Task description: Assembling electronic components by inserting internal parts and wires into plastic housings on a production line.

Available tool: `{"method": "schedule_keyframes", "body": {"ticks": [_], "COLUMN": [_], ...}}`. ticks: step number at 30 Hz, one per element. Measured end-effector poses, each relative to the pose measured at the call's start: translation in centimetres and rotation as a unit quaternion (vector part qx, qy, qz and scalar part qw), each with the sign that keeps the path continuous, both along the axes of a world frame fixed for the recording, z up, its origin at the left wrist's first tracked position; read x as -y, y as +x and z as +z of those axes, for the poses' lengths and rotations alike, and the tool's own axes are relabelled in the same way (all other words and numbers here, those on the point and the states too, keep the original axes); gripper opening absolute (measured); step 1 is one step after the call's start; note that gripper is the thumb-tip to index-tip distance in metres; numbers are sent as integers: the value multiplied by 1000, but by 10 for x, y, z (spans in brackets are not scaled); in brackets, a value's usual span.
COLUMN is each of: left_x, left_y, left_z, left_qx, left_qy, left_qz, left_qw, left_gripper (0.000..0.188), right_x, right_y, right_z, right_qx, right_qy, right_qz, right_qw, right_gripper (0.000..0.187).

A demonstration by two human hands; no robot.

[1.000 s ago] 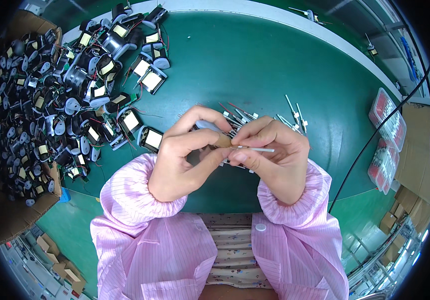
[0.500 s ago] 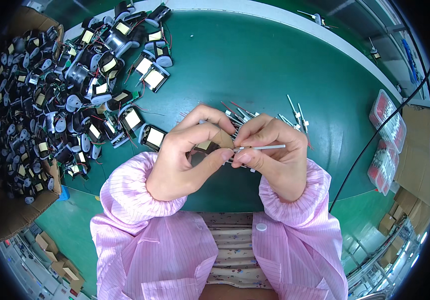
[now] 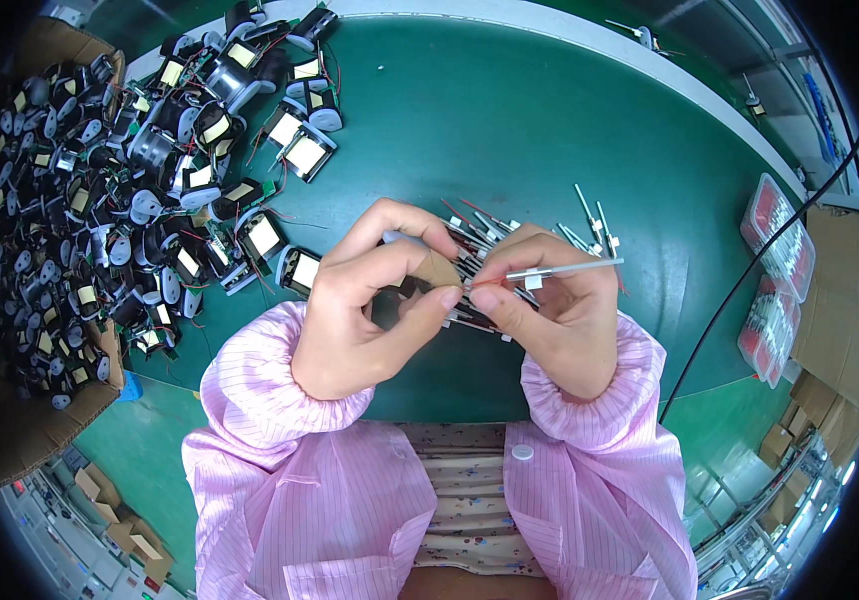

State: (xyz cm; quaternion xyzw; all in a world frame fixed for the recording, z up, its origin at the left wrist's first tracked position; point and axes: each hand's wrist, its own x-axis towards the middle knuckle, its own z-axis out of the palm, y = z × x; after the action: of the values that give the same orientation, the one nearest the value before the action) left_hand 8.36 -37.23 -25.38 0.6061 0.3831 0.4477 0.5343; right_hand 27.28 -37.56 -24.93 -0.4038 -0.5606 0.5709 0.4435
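Note:
My left hand is curled round a small dark part with a grey end, mostly hidden by the fingers. The thumb and forefinger pinch at its right side. Close beside it, my right hand pinches a red wire between thumb and forefinger. A thin grey-white rod with a white connector lies across the right fingers and points right. The fingertips of both hands nearly meet. Behind and beneath them lies a bunch of similar thin rods with wires and white connectors.
Black motor-like units with pale pads are heaped at the left, spilling from a cardboard box. Two clear plastic boxes of rods stand at the right edge of the green table. A black cable hangs at the right.
The rod at my right hand has swung up and right, and its white connector and red wire now show. My left hand has shifted slightly left, and its dark part is more hidden.

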Motion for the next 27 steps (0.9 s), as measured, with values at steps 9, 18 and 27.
{"method": "schedule_keyframes", "body": {"ticks": [9,18,27], "left_x": [-6,-13,1], "left_y": [-5,-12,5], "left_z": [8,5,-3], "left_qx": [92,93,172], "left_qy": [-168,-289,-143], "left_qz": [-2,9,3], "left_qw": [981,953,975], "left_gripper": [32,30,41], "right_x": [-1,-3,3], "right_y": [5,9,1], "right_z": [2,-1,10], "right_qx": [-145,-254,-232], "right_qy": [-87,-182,-102], "right_qz": [-63,-95,-127], "right_qw": [984,945,959], "right_gripper": [10,10,9]}}
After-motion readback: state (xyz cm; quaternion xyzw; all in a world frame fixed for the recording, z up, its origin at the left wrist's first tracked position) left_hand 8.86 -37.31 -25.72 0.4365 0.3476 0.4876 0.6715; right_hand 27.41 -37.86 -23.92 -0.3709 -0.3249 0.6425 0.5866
